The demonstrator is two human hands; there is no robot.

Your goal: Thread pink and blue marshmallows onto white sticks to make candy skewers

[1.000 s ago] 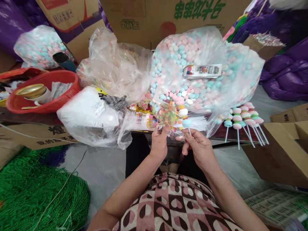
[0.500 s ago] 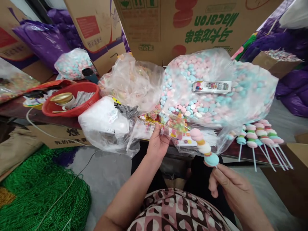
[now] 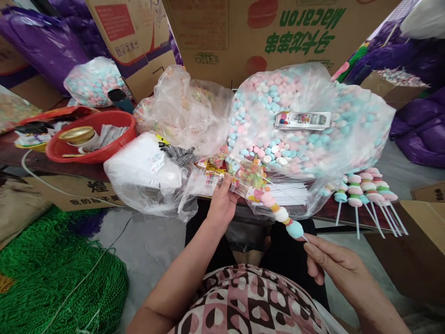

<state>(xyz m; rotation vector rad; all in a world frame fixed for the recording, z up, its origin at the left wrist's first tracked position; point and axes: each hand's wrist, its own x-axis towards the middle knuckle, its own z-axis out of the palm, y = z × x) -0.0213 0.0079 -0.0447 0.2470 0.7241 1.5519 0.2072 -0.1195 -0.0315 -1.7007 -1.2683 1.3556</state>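
Note:
My left hand (image 3: 221,206) is closed on the near end of a narrow printed plastic wrapper (image 3: 244,189). Between thumb and fingers of my right hand (image 3: 335,262) is the thin white stick of a marshmallow skewer (image 3: 281,214). Pink, white and blue marshmallows sit along it, with small orange-brown pieces between them. The skewer's pink tip meets the wrapper's right end; I cannot tell whether it is inside. Behind the wrapper lie gummy rings (image 3: 252,172) in clear plastic and a bundle of white sticks (image 3: 288,194).
A big clear bag of marshmallows (image 3: 313,148) carries a stack of printed wrappers (image 3: 303,120). Several finished skewers (image 3: 369,188) lie at the table's right edge. Left are a white plastic bag (image 3: 142,169) and a red basin (image 3: 120,144). Cardboard boxes (image 3: 205,28) stand behind.
The skewer has tilted flatter and moved left, bringing its pink end to the wrapper's right end. My left hand keeps its hold on the wrapper. The whole view has shifted slightly.

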